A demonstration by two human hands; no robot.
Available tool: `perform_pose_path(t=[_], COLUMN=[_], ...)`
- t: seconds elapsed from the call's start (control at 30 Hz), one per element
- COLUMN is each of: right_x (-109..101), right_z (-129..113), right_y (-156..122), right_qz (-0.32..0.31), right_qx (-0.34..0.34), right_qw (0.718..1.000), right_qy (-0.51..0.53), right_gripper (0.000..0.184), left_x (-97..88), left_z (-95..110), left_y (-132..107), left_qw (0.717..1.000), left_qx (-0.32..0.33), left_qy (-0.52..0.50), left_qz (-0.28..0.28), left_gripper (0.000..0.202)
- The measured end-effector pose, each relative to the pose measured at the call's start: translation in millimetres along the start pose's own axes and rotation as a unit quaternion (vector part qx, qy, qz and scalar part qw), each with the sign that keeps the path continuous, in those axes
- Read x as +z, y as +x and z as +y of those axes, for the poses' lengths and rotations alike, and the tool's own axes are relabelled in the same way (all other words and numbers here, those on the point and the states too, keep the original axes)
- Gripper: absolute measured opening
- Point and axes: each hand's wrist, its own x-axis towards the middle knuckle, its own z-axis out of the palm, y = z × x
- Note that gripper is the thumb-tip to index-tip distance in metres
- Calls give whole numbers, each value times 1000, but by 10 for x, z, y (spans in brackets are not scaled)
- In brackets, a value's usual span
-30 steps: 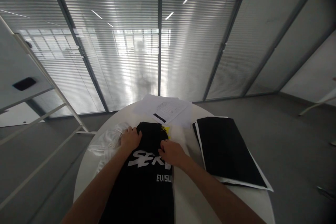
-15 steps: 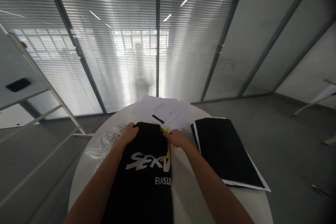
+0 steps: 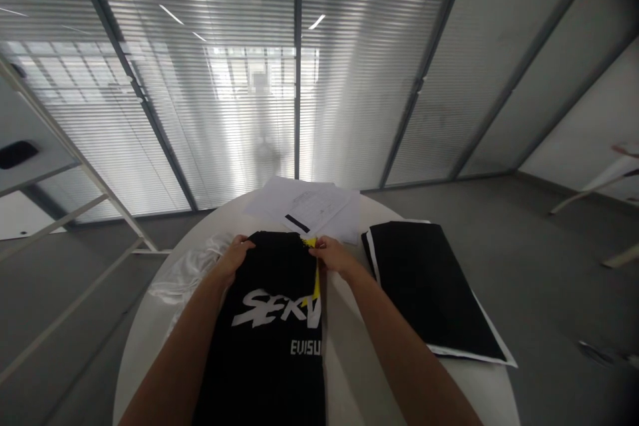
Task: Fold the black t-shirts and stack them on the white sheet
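A black T-shirt (image 3: 264, 373), folded into a long narrow strip, lies on the round white table (image 3: 349, 373). Large white lettering, smaller text reading "EVISU" and a yellow patch along its right side show on it. At its far left corner, my left hand (image 3: 236, 255) is closed on the cloth, thumb on top. My right hand (image 3: 331, 254) pinches the far right corner beside the yellow part. The near end of the shirt runs out of view between my forearms.
Crumpled white shiny cloth (image 3: 187, 273) lies left of the shirt. Paper sheets (image 3: 309, 203) rest at the far edge. A stack of black and white boards (image 3: 434, 286) sits on the right. Beyond is a glass wall with blinds (image 3: 349, 93); a whiteboard stand (image 3: 100, 180) is at left.
Both hands keep their hold on the shirt's far corners. The far end of the shirt looks a little flatter and straighter, and the left hand has shifted slightly left. The view has tilted slightly.
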Motion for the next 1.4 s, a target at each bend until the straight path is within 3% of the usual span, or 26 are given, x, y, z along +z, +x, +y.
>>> perform_pose_path(t=[0.2, 0.43, 0.53, 0.63, 0.8, 0.9, 1.0, 1.1, 1.2, 1.3, 1.4], right_x=[-83, -223, -261, -289, -382, -442, -454, -409, -347, -321, -360], right_z=[-140, -198, -180, -170, -223, -271, -220, -48, 117, 143, 25], right_y=[-124, -86, -68, -78, -235, -472, -788, -1109, -1336, -1371, -1203], right_qz=[-41, 40, 61, 64, 17, -15, -43, -100, -150, -155, -96], right_qx=[36, 16, 11, -10, -118, -198, -245, -257, -274, -292, -279], right_qw=[969, 949, 943, 940, 930, 928, 935, 945, 947, 944, 955], right_qy=[243, 311, 326, 334, 347, 314, 254, 173, 75, 18, 25], right_gripper=[14, 15, 22, 29, 49, 43, 31, 23, 19, 18, 16], left_x=[-32, 85, 120, 142, 109, 0, -161, -311, -385, -370, -298], left_z=[43, 94, 149, 228, 375, 427, 398, 256, 73, -4, 72], left_y=[-89, -93, -68, -59, -107, -243, -504, -800, -980, -962, -775], left_qw=[981, 954, 954, 953, 948, 954, 965, 945, 923, 924, 937], left_qx=[12, 47, 30, 58, 151, 195, 224, 268, 304, 303, 285], left_qy=[-180, -269, -261, -250, -242, -187, -35, 101, 162, 183, 184], left_qz=[-77, -126, -143, -159, -143, -131, -129, -155, -174, -147, -85], left_gripper=[32, 38, 57, 73, 63, 55, 48, 31, 15, 18, 23])
